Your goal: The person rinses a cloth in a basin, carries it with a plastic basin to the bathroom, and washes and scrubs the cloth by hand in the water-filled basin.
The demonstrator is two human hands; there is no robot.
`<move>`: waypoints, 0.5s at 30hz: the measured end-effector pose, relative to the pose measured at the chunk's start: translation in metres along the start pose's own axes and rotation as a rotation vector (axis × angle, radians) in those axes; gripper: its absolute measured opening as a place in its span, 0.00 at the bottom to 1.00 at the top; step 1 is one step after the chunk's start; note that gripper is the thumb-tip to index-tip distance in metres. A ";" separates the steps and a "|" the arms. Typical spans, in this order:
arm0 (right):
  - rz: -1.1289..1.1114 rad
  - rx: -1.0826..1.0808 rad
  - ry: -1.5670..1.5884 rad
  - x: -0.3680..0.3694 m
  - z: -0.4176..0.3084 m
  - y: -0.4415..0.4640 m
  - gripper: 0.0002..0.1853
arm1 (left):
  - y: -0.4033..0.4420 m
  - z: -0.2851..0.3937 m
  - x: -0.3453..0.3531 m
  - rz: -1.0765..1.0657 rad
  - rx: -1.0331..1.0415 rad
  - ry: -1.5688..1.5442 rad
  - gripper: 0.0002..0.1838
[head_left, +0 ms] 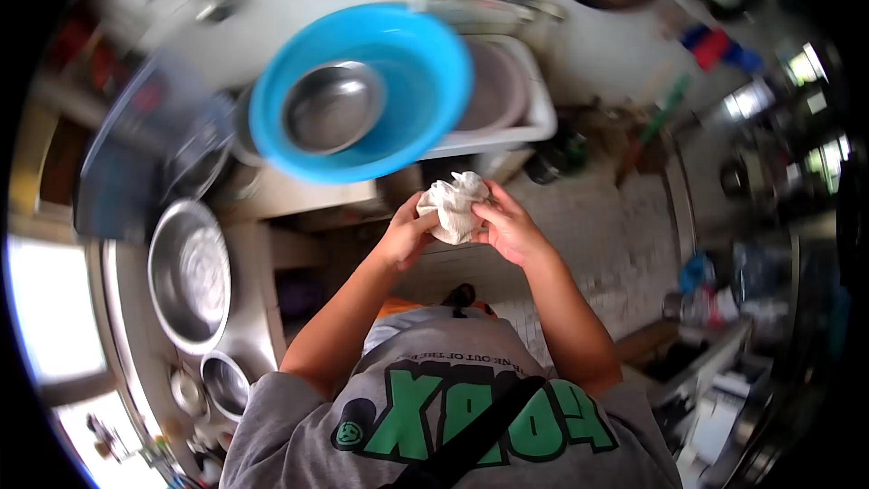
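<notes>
Between my two hands is a crumpled off-white cloth point(454, 210), held up in front of my body near the middle of the view. My left hand point(409, 231) grips its left side, with the fingers partly behind it. On the right side, my right hand point(509, 225) holds it with the thumb over the front. Just beyond the cloth sits a large blue basin point(421, 95), and a metal bowl point(333, 107) rests inside it.
A white tub point(540, 109) with a pinkish basin point(493, 91) stands right of the blue basin. To the left are a large metal basin point(190, 276) and a smaller metal bowl point(225, 385). Tiled floor point(606, 235) shows at the right.
</notes>
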State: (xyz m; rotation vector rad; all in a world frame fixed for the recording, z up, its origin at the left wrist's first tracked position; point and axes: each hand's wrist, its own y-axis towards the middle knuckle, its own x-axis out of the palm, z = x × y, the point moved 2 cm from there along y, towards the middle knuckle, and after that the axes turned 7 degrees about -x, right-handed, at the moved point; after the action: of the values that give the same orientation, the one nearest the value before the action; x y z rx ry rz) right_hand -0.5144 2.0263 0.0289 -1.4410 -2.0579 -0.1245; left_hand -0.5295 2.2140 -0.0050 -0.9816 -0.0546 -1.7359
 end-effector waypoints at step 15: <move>0.875 -0.820 0.432 -0.354 -0.235 -0.135 0.08 | 0.359 -0.058 0.318 -0.317 -0.202 -0.085 0.14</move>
State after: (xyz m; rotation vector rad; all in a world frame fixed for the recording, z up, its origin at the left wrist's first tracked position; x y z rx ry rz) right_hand -0.4558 1.5862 0.0653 -2.3971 -0.8953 -0.8868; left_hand -0.2940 1.7921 0.0079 -1.2475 -0.0948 -2.0170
